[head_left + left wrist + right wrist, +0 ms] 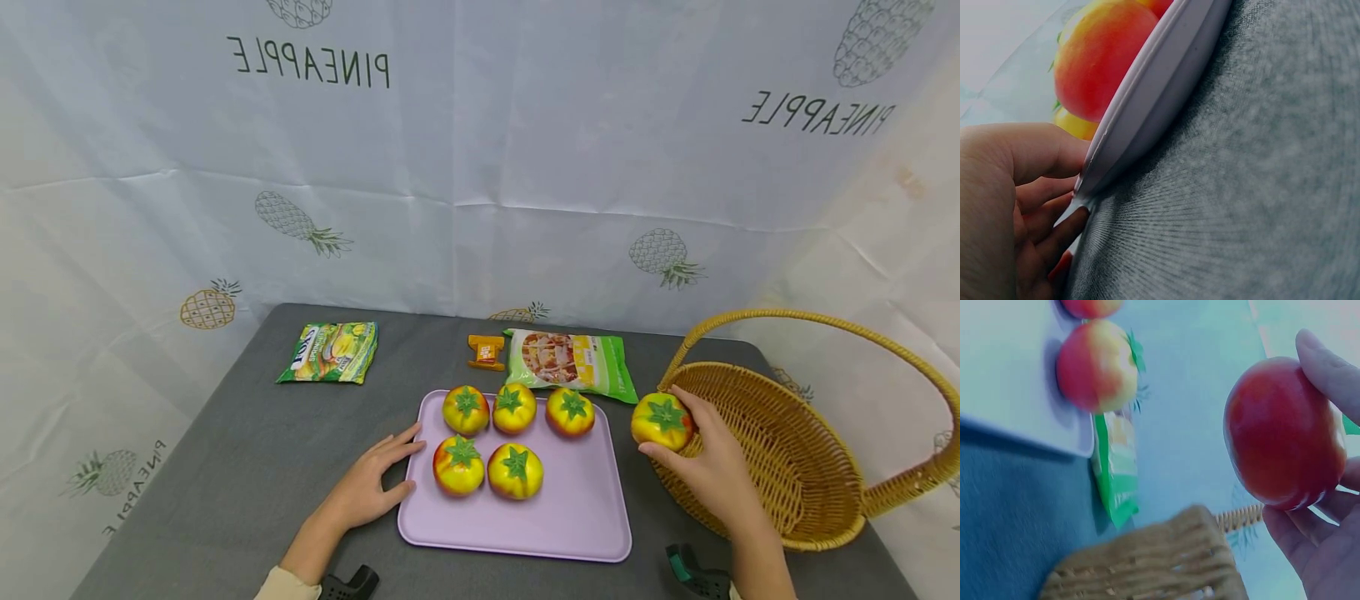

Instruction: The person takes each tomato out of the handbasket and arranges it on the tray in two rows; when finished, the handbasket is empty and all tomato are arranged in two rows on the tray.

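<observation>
My right hand [716, 471] grips a yellow-red persimmon [663, 422] with a green leafy cap, between thumb and fingers. It is held up at the left rim of the wicker basket [780, 450], and the right wrist view shows the red underside of this persimmon [1285, 434]. Several more persimmons [515, 472] sit on the lilac tray [577, 517], in its left and back parts. At the tray's left edge, my left hand [367, 487] rests with spread fingers touching the rim. In the left wrist view, fingertips meet the tray wall [1147, 100].
Behind the tray lie a green-and-white snack bag [570, 364] and a small orange packet [486, 352]. A green-yellow packet [332, 352] lies at the back left of the grey table [247, 467]. The basket's tall handle [825, 321] arches over its opening. A pineapple-print cloth [480, 150] hangs behind.
</observation>
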Demonstrator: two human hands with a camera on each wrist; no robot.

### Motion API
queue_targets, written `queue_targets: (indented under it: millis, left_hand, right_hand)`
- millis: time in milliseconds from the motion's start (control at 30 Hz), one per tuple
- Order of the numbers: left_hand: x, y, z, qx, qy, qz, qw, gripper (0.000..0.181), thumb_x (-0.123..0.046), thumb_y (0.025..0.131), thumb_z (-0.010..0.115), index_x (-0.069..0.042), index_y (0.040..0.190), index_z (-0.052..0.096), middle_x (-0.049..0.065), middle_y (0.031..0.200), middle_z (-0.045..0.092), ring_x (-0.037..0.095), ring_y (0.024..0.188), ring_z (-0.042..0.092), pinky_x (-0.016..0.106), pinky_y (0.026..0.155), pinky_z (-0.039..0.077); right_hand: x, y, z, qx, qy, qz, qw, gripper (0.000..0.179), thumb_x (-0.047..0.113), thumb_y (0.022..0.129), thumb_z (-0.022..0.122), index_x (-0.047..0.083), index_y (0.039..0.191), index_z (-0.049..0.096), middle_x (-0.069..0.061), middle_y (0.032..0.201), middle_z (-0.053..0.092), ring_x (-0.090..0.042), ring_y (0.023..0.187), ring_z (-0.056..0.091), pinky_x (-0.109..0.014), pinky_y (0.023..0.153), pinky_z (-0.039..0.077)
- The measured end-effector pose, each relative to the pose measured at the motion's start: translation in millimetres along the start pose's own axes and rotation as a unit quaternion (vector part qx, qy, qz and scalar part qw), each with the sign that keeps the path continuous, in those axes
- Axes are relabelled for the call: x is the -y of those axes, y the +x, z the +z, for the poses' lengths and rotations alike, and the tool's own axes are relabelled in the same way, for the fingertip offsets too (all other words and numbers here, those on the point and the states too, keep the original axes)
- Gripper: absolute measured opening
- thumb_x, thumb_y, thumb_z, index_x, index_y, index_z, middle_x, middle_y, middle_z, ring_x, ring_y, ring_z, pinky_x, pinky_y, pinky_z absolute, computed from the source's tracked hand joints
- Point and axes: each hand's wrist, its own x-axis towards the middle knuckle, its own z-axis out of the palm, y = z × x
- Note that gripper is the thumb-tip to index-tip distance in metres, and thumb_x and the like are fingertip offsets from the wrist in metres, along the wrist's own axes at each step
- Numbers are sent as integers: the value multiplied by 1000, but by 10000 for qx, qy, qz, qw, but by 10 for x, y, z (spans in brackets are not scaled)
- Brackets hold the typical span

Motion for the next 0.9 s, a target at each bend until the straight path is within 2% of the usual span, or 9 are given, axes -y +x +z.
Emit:
queue_targets:
  millis: [267, 400, 500, 600, 700, 900]
  left_hand:
    - [-12, 4, -1, 9, -14, -16, 10000, 50, -17, 80, 66, -13, 130, 59, 1, 148, 43, 26, 132, 46, 55, 108, 33]
    - [-16, 2, -2, 14, -23, -31, 10000, 50, -17, 81, 66, -13, 130, 59, 2, 148, 43, 27, 132, 45, 55, 108, 33]
    - [-20, 3, -2, 1, -29, -30, 10000, 50, -17, 80, 66, -12, 129, 59, 3, 148, 43, 28, 132, 45, 56, 108, 33]
    - [-23, 2, -3, -5, -26, -27, 10000, 50, -17, 80, 66, -12, 129, 59, 4, 148, 43, 28, 132, 46, 56, 108, 33]
    - [-19, 0, 0, 1, -38, -39, 10000, 50, -17, 81, 66, -12, 130, 59, 3, 148, 43, 28, 132, 45, 56, 108, 33]
    - [-10, -1, 10, 15, -26, -66, 10000, 50, -18, 81, 66, -14, 130, 59, 2, 148, 42, 27, 132, 45, 56, 108, 33]
  right_hand:
    - [81, -28, 191, 119, 60, -198, 9997, 80, 26, 73, 81, 3, 139, 42, -17, 132, 48, -29, 109, 53, -10, 83, 37]
    - [108, -57, 290, 164, 70, -316, 9993, 79, 27, 73, 81, 4, 138, 43, -15, 129, 51, -25, 107, 54, -9, 83, 39]
    - [128, -86, 365, 203, 110, -386, 9990, 80, 28, 72, 82, 5, 138, 44, -12, 127, 52, -21, 104, 54, -14, 82, 45]
    - [141, -114, 450, 273, 175, -449, 9985, 80, 29, 72, 82, 6, 138, 44, -12, 129, 52, -22, 106, 55, -31, 83, 52]
    - [142, -140, 547, 395, 221, -493, 9978, 81, 32, 72, 81, 8, 139, 43, -10, 130, 51, -22, 109, 55, -47, 85, 50]
    - [144, -187, 719, 734, 431, -537, 9949, 81, 35, 72, 81, 10, 140, 43, -5, 129, 53, -17, 111, 55, -48, 89, 50]
